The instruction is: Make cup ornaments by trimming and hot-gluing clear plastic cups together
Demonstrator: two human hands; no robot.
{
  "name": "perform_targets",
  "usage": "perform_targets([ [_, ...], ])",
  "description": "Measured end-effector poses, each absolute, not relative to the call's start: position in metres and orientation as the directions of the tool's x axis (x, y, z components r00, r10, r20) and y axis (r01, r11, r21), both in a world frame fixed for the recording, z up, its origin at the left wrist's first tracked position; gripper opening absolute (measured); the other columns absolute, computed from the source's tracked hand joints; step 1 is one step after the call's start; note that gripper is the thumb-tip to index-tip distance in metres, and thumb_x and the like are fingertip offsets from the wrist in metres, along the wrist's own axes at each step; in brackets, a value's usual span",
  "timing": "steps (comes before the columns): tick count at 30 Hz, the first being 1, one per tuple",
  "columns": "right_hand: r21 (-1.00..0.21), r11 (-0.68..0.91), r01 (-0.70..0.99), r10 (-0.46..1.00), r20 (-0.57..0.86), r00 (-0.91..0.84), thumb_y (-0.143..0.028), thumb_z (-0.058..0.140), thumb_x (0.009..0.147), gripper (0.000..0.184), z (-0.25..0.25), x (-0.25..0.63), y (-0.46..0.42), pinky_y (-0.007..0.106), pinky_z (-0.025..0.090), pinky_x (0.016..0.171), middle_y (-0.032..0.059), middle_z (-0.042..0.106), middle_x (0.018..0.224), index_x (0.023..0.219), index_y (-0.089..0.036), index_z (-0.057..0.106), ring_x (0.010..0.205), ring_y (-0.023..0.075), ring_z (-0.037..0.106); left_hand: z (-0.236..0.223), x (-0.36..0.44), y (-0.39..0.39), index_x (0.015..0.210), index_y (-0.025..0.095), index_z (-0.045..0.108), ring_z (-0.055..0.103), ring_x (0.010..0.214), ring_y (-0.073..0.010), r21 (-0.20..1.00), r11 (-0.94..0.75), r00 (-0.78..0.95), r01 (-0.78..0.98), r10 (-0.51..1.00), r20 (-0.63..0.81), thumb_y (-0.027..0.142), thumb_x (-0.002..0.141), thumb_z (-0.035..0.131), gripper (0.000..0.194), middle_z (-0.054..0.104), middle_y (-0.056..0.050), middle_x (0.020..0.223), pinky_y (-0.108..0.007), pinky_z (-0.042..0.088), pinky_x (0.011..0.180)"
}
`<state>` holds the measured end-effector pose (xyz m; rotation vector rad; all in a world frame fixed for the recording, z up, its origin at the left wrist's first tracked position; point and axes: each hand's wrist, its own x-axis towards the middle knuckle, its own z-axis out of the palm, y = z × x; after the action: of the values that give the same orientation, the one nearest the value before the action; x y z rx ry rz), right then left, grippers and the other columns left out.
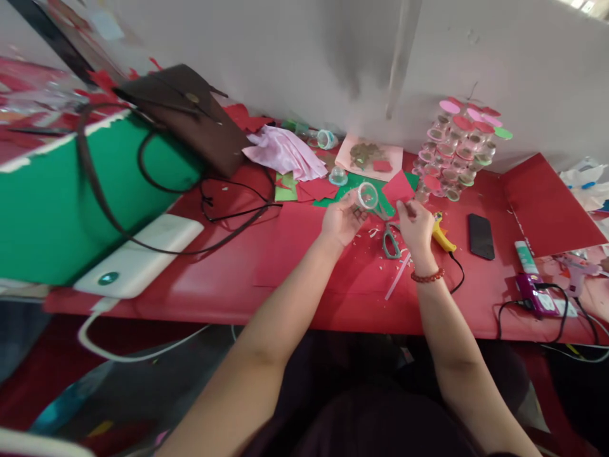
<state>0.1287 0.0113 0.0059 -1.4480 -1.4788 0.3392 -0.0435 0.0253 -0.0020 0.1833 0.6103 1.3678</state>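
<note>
My left hand (343, 219) is closed around a small clear plastic cup (368, 195), its round rim tilted up toward me. To its right, my right hand (416, 225) pinches the lower edge of a piece of red paper (398, 186). A bead bracelet (427, 276) circles the right wrist. Between the hands, scissors (391, 244) with grey-green handles lie on the table. Just right of my right hand is a yellow glue gun (443, 233) with a black cord. A translucent glue stick (398, 277) and white scraps lie below the scissors.
On the right stand a tiered stack of clear cups with coloured discs (451, 152), a black phone (481, 236) and a purple power strip (537, 295). A brown bag (190, 114), white power bank (140, 254) and pink cloth (290, 152) lie leftward on the red table (214, 279).
</note>
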Motion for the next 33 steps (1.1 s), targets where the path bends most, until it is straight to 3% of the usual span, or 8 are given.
perform_targets([
  [4, -0.831, 0.258, 0.494, 0.872, 0.42, 0.252, -0.042, 0.055, 0.091, 0.028, -0.003, 0.13, 0.011, 0.028, 0.045, 0.063, -0.002, 0.059, 0.063, 0.07, -0.024, 0.049, 0.062, 0.0157, 0.059, -0.002, -0.043, 0.023, 0.094, 0.018, 0.07, 0.065, 0.065, -0.0107, 0.494, 0.225, 0.08, -0.84, 0.951, -0.297, 0.018, 0.086, 0.072, 0.008, 0.073, 0.0, 0.078, -0.022, 0.05, 0.061],
  [8, -0.834, 0.295, 0.467, 0.881, 0.426, 0.204, -0.039, 0.052, 0.095, 0.022, -0.003, 0.128, 0.005, 0.03, 0.055, 0.072, 0.0052, 0.074, 0.082, 0.089, -0.021, 0.062, 0.08, 0.0204, 0.073, -0.001, -0.042, 0.021, 0.095, 0.018, 0.071, 0.067, 0.068, -0.0111, 0.52, 0.235, 0.096, -0.821, 0.955, -0.281, 0.018, 0.081, 0.077, 0.015, 0.073, 0.0, 0.08, -0.022, 0.05, 0.062],
  [12, -0.65, 0.241, 0.72, 0.906, 0.418, 0.074, -0.03, 0.042, 0.103, 0.038, 0.003, 0.117, -0.011, 0.034, 0.059, 0.087, 0.0117, 0.08, 0.112, 0.12, -0.017, 0.074, 0.098, 0.0221, 0.076, -0.002, -0.039, 0.02, 0.092, 0.02, 0.071, 0.068, 0.071, -0.011, 0.546, 0.196, 0.069, -0.815, 0.967, -0.246, 0.016, 0.082, 0.075, 0.012, 0.074, 0.0, 0.082, -0.022, 0.05, 0.064],
  [16, -0.385, 0.31, 0.869, 0.894, 0.429, -0.129, -0.014, 0.039, 0.102, 0.052, 0.005, 0.109, -0.019, 0.034, 0.058, 0.099, 0.0099, 0.077, 0.129, 0.148, -0.024, 0.062, 0.111, 0.0197, 0.075, -0.004, -0.039, 0.019, 0.094, 0.023, 0.072, 0.069, 0.074, -0.0101, 0.564, 0.189, 0.079, -0.804, 0.974, -0.214, 0.015, 0.083, 0.075, 0.014, 0.076, 0.002, 0.086, -0.023, 0.053, 0.071],
  [20, -0.254, 0.432, 0.865, 0.833, 0.481, -0.274, -0.006, 0.038, 0.1, 0.058, 0.003, 0.106, -0.02, 0.038, 0.052, 0.112, 0.0087, 0.067, 0.147, 0.152, -0.025, 0.057, 0.134, 0.0193, 0.066, -0.003, -0.039, 0.017, 0.091, 0.022, 0.073, 0.068, 0.072, -0.0085, 0.574, 0.194, 0.087, -0.796, 0.974, -0.208, 0.011, 0.087, 0.07, 0.012, 0.076, 0.003, 0.086, -0.022, 0.052, 0.072],
  [27, -0.129, 0.455, 0.881, 0.794, 0.506, -0.336, -0.003, 0.038, 0.101, 0.057, 0.004, 0.099, -0.027, 0.043, 0.047, 0.117, 0.0122, 0.062, 0.152, 0.151, -0.021, 0.058, 0.144, 0.0237, 0.058, -0.002, -0.039, 0.017, 0.088, 0.022, 0.073, 0.068, 0.067, -0.007, 0.544, 0.185, 0.077, -0.818, 0.973, -0.216, 0.007, 0.09, 0.066, 0.017, 0.073, 0.005, 0.078, -0.021, 0.054, 0.074],
  [33, -0.158, 0.461, 0.873, 0.8, 0.501, -0.331, 0.0, 0.037, 0.098, 0.062, 0.006, 0.096, -0.03, 0.045, 0.047, 0.12, 0.0104, 0.059, 0.156, 0.153, -0.023, 0.056, 0.146, 0.0231, 0.055, -0.002, -0.038, 0.016, 0.098, 0.023, 0.074, 0.072, 0.075, -0.0078, 0.524, 0.158, 0.08, -0.837, 0.982, -0.168, 0.005, 0.087, 0.068, 0.023, 0.075, 0.005, 0.081, -0.02, 0.055, 0.079],
])
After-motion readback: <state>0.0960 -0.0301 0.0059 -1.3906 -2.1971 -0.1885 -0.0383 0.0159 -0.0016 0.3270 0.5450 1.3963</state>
